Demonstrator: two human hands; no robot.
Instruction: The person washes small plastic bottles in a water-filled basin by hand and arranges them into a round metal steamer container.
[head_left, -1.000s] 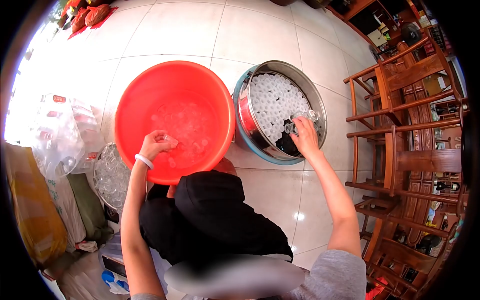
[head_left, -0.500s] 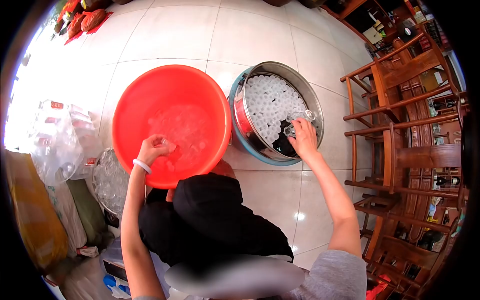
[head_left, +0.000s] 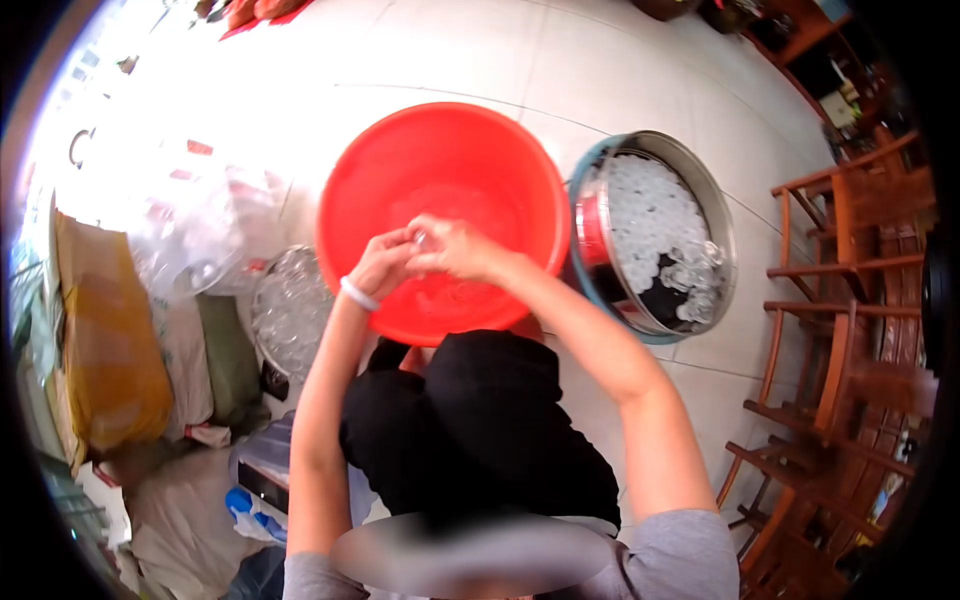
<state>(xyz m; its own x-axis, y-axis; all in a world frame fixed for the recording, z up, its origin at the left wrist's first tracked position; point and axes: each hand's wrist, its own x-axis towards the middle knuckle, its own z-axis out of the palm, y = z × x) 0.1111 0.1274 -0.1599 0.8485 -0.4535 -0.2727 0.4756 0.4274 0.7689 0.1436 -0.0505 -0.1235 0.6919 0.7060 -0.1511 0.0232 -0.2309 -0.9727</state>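
Meeting above the red basin, the left hand and the right hand had their fingers clamped together on a small clear piece, its detail blurred. The piece was over the basin's near half. Just right of the basin stood a round metal tray; white pieces covered its far and left portion, clear cups clustered at right. A transparent heap lay left of the basin.
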